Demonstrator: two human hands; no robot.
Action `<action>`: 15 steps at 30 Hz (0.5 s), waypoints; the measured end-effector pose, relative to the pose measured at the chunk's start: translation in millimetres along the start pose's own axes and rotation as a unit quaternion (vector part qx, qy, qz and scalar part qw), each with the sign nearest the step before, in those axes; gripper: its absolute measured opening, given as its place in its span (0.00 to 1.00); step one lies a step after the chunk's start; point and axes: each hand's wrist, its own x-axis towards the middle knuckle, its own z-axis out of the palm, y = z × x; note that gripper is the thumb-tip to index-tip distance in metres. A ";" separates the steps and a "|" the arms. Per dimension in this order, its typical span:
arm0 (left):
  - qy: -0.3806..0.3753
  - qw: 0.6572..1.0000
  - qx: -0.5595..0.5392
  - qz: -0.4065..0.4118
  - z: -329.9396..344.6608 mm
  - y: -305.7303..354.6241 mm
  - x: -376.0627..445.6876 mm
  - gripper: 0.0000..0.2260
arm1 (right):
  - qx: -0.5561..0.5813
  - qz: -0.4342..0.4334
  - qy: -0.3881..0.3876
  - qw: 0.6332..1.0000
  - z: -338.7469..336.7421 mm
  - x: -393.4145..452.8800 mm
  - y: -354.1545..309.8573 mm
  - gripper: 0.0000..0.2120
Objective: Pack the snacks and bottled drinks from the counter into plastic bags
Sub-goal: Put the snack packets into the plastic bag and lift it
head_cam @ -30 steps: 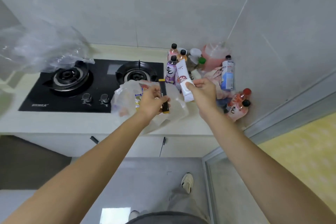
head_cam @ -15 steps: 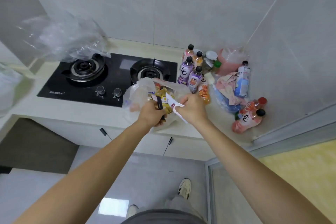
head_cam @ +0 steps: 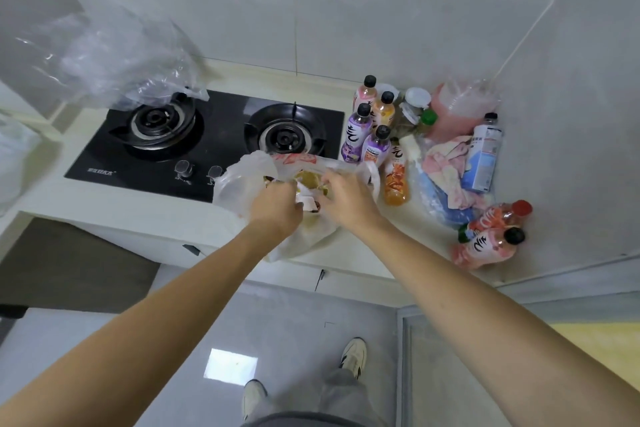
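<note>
A white translucent plastic bag [head_cam: 235, 184] stands on the counter in front of the hob, with yellow and white snack packets [head_cam: 306, 198] showing in its mouth. My left hand [head_cam: 277, 210] grips the bag's near rim with curled fingers. My right hand [head_cam: 349, 199] reaches into the mouth from the right, fingers curled at the stretched rim. Purple drink bottles [head_cam: 358, 135] stand just behind the bag, with pink and orange ones [head_cam: 384, 111] further back. An orange bottle [head_cam: 396, 180] leans beside the bag. Two pink bottles [head_cam: 485, 246] lie at the right.
A black two-burner gas hob [head_cam: 214, 135] takes up the counter's left. A crumpled clear bag [head_cam: 114, 59] hangs over its left burner. In the corner sit a white and blue bottle [head_cam: 483, 156], a bag of pink and blue items [head_cam: 446, 170], jars and a pink bag [head_cam: 460, 107].
The black stick snack and the white packet, held above the bag a second ago, have gone down into it. Both hands now sit at the bag's mouth.
</note>
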 end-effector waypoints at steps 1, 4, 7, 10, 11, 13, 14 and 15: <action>0.027 0.998 0.044 0.047 3.6 -4.3 -4.3 0.07 | -0.020 -0.031 0.005 0.999 0.5 -2.9 6.5 0.10; 0.106 0.961 0.149 0.208 4.7 -16.9 -18.2 0.13 | -0.089 -0.136 0.052 0.985 -3.5 -14.5 27.4 0.07; 0.156 0.919 0.221 0.286 -6.1 -28.0 -17.5 0.12 | -0.186 -0.184 0.115 0.958 -11.7 -15.9 47.5 0.10; 0.154 0.909 0.274 0.272 -22.8 -38.0 -11.3 0.11 | -0.215 -0.211 0.065 0.951 -22.6 -14.0 60.8 0.15; 0.140 0.909 0.292 0.264 -28.0 -41.3 -9.6 0.12 | -0.235 -0.212 0.025 0.948 -25.0 -13.3 62.4 0.17; 0.094 0.912 0.326 0.230 -39.6 -46.3 -6.8 0.18 | -0.269 -0.194 -0.055 0.942 -28.5 -11.2 64.8 0.21; 0.074 0.914 0.342 0.207 -44.8 -49.0 -6.0 0.22 | -0.284 -0.175 -0.086 0.939 -29.1 -10.1 65.6 0.21; 0.063 0.915 0.355 0.181 -48.5 -52.0 -5.2 0.24 | -0.300 -0.154 -0.109 0.935 -28.7 -9.4 67.7 0.20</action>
